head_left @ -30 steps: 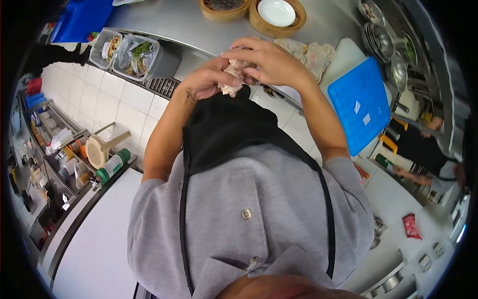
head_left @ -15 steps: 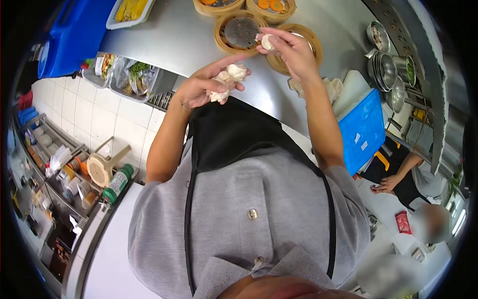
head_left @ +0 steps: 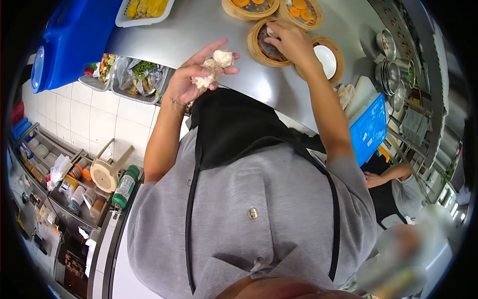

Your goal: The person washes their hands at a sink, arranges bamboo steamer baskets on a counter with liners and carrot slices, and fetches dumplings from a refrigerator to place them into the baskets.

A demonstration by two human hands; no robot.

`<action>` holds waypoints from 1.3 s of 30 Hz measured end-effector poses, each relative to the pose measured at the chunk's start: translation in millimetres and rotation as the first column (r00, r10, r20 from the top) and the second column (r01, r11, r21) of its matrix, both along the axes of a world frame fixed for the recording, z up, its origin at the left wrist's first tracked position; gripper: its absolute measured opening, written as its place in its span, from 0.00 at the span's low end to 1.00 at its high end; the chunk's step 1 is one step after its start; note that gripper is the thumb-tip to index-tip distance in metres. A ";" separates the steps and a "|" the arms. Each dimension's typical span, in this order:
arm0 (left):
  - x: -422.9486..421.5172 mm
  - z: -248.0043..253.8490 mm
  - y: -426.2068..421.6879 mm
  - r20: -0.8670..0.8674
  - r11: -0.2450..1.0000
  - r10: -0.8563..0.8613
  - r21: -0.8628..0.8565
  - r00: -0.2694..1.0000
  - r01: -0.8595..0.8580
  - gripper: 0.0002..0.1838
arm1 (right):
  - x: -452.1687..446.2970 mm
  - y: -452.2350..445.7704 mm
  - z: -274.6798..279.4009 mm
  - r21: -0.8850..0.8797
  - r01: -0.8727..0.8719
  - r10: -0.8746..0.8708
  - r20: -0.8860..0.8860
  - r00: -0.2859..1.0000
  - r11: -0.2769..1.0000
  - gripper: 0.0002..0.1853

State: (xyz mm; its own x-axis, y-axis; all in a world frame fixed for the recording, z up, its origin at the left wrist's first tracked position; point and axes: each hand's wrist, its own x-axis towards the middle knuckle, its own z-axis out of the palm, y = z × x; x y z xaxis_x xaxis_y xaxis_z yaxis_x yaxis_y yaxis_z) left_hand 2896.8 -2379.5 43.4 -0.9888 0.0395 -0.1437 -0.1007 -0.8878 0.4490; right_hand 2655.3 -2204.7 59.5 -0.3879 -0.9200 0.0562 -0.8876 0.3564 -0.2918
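Observation:
Several white, lumpy dumplings (head_left: 215, 66) rest across the palm and fingers of my left hand (head_left: 186, 79), which is held up in front of the table edge with the thumb over them. My right hand (head_left: 291, 44) reaches into a bamboo steamer (head_left: 252, 49) that has a dark perforated liner. Between its thumb and fingertips is one white dumpling (head_left: 270, 32), partly hidden by the fingers, low over the liner. Whether it touches the liner I cannot tell.
Two bamboo steamers with carrot slices (head_left: 300, 12) stand behind. To the right are a steamer with a white dish (head_left: 325, 61), a cloth (head_left: 345, 94), a blue board (head_left: 368, 129) and metal bowls (head_left: 386, 74). A yellow-filled basket (head_left: 167, 16) stands left; a co-worker's arm (head_left: 396, 172) shows right.
My right hand has moved with its dumpling from above the table's front into the steamer. My left hand stays up with its dumplings. The view has shifted, and the co-worker's arm has moved.

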 end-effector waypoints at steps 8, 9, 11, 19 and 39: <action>-16.8 -4.6 20.7 -0.120 0.965 -0.062 0.247 0.991 0.090 0.48 | 57.9 -2.6 32.4 -0.303 -0.157 0.311 0.573 0.758 0.940 0.24; -18.0 -6.5 25.7 -0.123 0.965 -0.072 0.243 0.990 0.100 0.48 | 56.3 1.4 30.2 -0.252 -0.164 0.286 0.597 0.749 0.954 0.25; -20.1 -9.8 36.2 -0.107 0.939 -0.014 0.341 0.994 0.050 0.48 | 59.0 10.1 25.9 -0.306 -0.158 0.317 0.587 0.745 0.939 0.26; -40.6 -7.2 61.2 -0.118 0.923 -0.122 0.352 0.985 0.157 0.47 | 34.6 47.4 3.0 -0.226 0.409 0.148 0.965 0.215 0.884 0.15; -44.1 -11.1 34.4 -0.096 0.956 0.049 0.292 0.994 -0.019 0.49 | -36.4 42.6 -15.7 -0.162 -0.057 0.075 0.105 0.992 0.985 0.19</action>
